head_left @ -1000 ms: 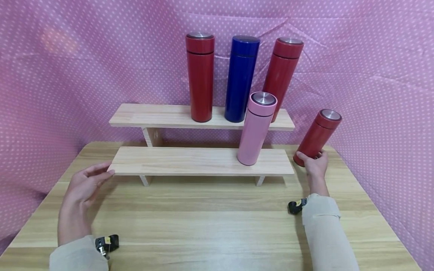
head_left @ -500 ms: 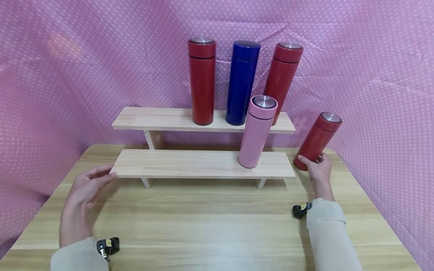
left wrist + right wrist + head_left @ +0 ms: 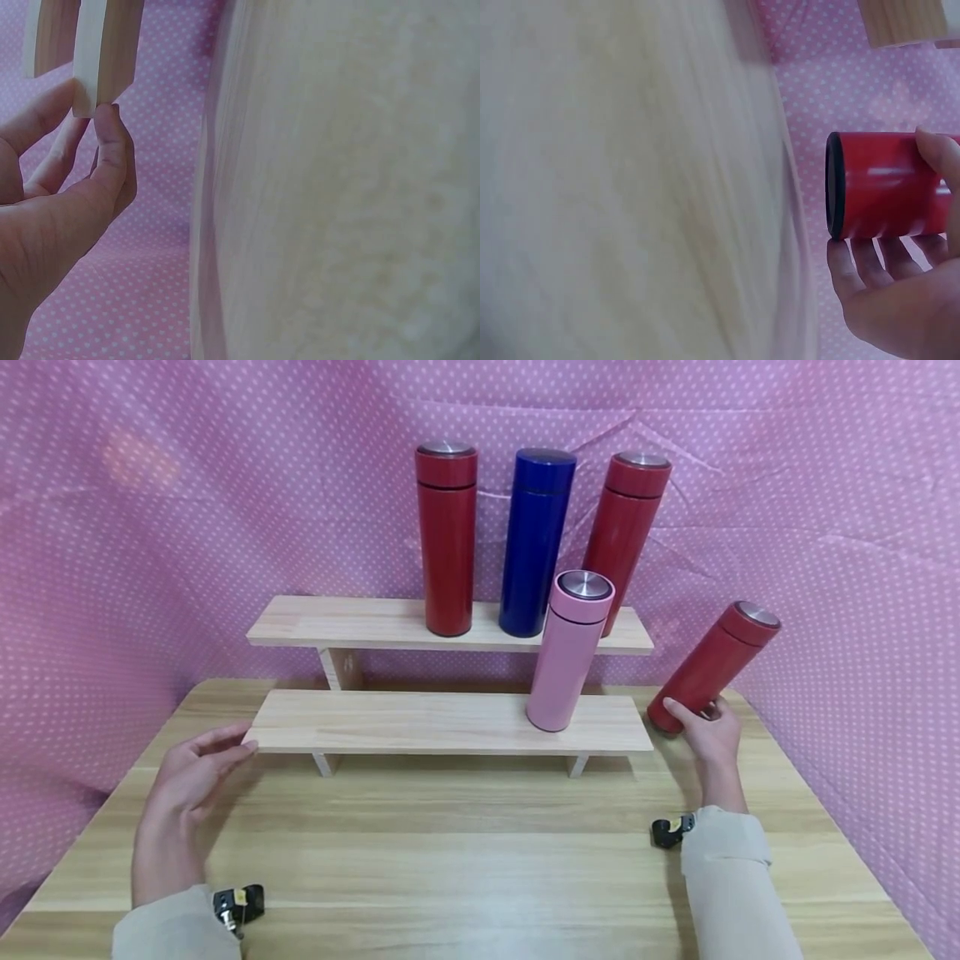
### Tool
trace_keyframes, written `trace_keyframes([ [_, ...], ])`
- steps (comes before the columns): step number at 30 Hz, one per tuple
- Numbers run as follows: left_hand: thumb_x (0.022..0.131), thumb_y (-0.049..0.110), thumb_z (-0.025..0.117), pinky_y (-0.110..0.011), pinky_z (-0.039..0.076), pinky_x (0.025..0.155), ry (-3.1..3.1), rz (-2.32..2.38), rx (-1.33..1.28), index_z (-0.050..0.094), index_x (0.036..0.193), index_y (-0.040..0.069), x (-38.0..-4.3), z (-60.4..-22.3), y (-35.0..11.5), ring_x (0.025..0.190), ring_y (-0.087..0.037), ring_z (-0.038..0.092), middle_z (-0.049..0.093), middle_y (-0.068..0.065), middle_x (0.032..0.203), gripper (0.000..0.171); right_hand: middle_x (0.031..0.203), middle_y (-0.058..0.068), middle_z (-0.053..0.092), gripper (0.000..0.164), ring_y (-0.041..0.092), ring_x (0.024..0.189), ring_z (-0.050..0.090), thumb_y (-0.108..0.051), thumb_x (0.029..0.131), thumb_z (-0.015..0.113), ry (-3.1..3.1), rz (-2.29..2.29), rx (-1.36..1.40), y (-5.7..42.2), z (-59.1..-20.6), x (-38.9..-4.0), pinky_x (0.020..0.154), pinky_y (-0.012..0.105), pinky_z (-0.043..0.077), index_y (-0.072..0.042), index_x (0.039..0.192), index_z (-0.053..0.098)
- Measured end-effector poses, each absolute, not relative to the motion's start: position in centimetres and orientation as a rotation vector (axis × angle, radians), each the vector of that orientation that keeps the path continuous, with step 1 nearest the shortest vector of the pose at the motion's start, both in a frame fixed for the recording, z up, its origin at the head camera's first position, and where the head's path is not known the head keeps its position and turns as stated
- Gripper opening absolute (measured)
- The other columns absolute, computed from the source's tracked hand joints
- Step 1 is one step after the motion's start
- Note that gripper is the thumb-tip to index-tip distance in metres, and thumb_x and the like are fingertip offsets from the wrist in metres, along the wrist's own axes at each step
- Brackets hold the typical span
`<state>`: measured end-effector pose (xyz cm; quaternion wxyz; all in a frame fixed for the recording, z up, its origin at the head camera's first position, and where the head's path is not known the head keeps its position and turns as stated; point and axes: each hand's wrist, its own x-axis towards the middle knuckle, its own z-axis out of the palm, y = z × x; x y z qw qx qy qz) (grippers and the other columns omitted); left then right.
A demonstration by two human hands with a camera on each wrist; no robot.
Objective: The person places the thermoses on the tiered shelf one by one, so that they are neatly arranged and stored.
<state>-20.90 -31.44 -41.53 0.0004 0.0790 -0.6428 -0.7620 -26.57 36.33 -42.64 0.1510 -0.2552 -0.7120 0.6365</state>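
Note:
My right hand (image 3: 716, 731) grips a red thermos bottle (image 3: 708, 672) near its base, right of the shelf. The bottle leans to the right; in the right wrist view its dark bottom rim (image 3: 835, 186) shows, thumb on one side and fingers on the other. At the other end, my left hand (image 3: 191, 772) pinches the left edge of the lower wooden shelf board (image 3: 405, 722), which the left wrist view shows between thumb and fingers (image 3: 112, 150). A pink thermos (image 3: 567, 652) stands upright toward that board's right end.
On the upper shelf board (image 3: 352, 620) stand a red thermos (image 3: 448, 543), a blue thermos (image 3: 536, 543) and another red thermos (image 3: 630, 527), partly hidden by the pink one. The wooden table (image 3: 450, 843) extends in front; a pink dotted cloth (image 3: 225, 485) hangs behind and at the sides.
The red thermos in my right hand has tipped further to the right, its lid moving right. My right hand has shifted slightly right. The left hand keeps its hold on the board.

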Motion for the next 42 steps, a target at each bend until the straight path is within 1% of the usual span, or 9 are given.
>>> trace_keyframes([
  [3, 0.088, 0.001, 0.078, -0.014, 0.054, 0.09, -2.027, -2.385, 0.253, 0.075, 0.115, 0.017, -20.9, -41.5, -31.4, 0.096, -0.002, 0.063, 0.062, 0.01, 0.111, 0.032, 0.136, 0.008, 0.053, 0.083, 0.015, 0.115, 0.055, -0.021, 0.082, 0.088, -1.941, 1.928, -0.699, 36.2, -42.2, -26.0, 0.094, 0.021, 0.053, -0.014, 0.152, 0.045],
  [5, 0.088, 0.001, 0.079, -0.014, 0.055, 0.089, -2.033, -2.376, 0.259, 0.075, 0.115, 0.017, -20.9, -41.5, -31.3, 0.096, -0.001, 0.063, 0.063, 0.01, 0.11, 0.031, 0.128, 0.004, 0.054, 0.082, 0.013, 0.109, 0.057, -0.018, 0.081, 0.089, -1.876, 1.993, -0.677, 36.1, -41.9, -25.6, 0.088, 0.018, 0.056, -0.013, 0.151, 0.046],
  [8, 0.088, 0.001, 0.078, -0.014, 0.055, 0.088, -2.038, -2.365, 0.269, 0.075, 0.114, 0.017, -20.9, -41.5, -31.3, 0.095, -0.001, 0.063, 0.063, 0.011, 0.109, 0.03, 0.118, -0.001, 0.056, 0.079, 0.01, 0.101, 0.061, -0.015, 0.081, 0.089, -1.817, 2.049, -0.654, 35.9, -41.4, -25.2, 0.082, 0.018, 0.058, -0.012, 0.148, 0.049],
  [12, 0.088, 0.001, 0.079, -0.014, 0.055, 0.088, -2.04, -2.353, 0.276, 0.076, 0.115, 0.017, -20.9, -41.6, -31.3, 0.094, 0.0, 0.063, 0.064, 0.011, 0.108, 0.031, 0.112, -0.001, 0.059, 0.072, 0.008, 0.094, 0.063, -0.014, 0.08, 0.089, -1.778, 2.054, -0.639, 35.7, -41.0, -24.8, 0.078, 0.017, 0.059, -0.01, 0.143, 0.053],
  [20, 0.087, 0.002, 0.08, -0.014, 0.055, 0.088, -2.022, -2.36, 0.268, 0.076, 0.114, 0.016, -20.8, -41.5, -31.1, 0.095, 0.0, 0.064, 0.063, 0.01, 0.109, 0.031, 0.111, 0.0, 0.059, 0.065, 0.007, 0.092, 0.064, -0.015, 0.081, 0.088, -1.743, 2.047, -0.603, 35.3, -39.9, -24.2, 0.071, 0.018, 0.061, -0.007, 0.137, 0.056],
  [24, 0.087, 0.002, 0.08, -0.014, 0.055, 0.088, -2.011, -2.365, 0.259, 0.076, 0.113, 0.016, -20.7, -41.5, -31.1, 0.094, -0.001, 0.064, 0.063, 0.01, 0.108, 0.03, 0.111, 0.001, 0.061, 0.061, 0.01, 0.094, 0.064, -0.015, 0.081, 0.088, -1.741, 2.03, -0.558, 35.0, -39.3, -23.8, 0.068, 0.021, 0.062, -0.006, 0.133, 0.059],
  [30, 0.087, 0.001, 0.08, -0.015, 0.055, 0.09, -2.013, -2.382, 0.267, 0.075, 0.115, 0.015, -20.7, -41.5, -31.2, 0.095, -0.002, 0.064, 0.063, 0.009, 0.11, 0.031, 0.116, 0.002, 0.06, 0.061, 0.014, 0.101, 0.062, -0.015, 0.08, 0.089, -1.754, 2.019, -0.51, 34.3, -38.5, -23.2, 0.067, 0.022, 0.062, -0.008, 0.134, 0.062],
  [35, 0.087, 0.003, 0.08, -0.015, 0.054, 0.09, -2.014, -2.392, 0.278, 0.075, 0.115, 0.016, -20.7, -41.4, -31.2, 0.095, -0.002, 0.064, 0.061, 0.009, 0.112, 0.032, 0.12, 0.004, 0.061, 0.06, 0.017, 0.104, 0.062, -0.013, 0.08, 0.089, -1.734, 2.038, -0.449, 33.6, -37.6, -22.9, 0.066, 0.023, 0.063, -0.007, 0.134, 0.063],
  [42, 0.087, 0.001, 0.079, -0.015, 0.055, 0.09, -1.995, -2.406, 0.26, 0.076, 0.113, 0.016, -20.6, -41.4, -31.2, 0.095, -0.002, 0.064, 0.061, 0.007, 0.112, 0.03, 0.12, 0.006, 0.062, 0.056, 0.018, 0.103, 0.064, -0.008, 0.081, 0.087, -1.697, 2.053, -0.348, 32.6, -36.6, -22.6, 0.066, 0.026, 0.063, -0.006, 0.133, 0.064],
])
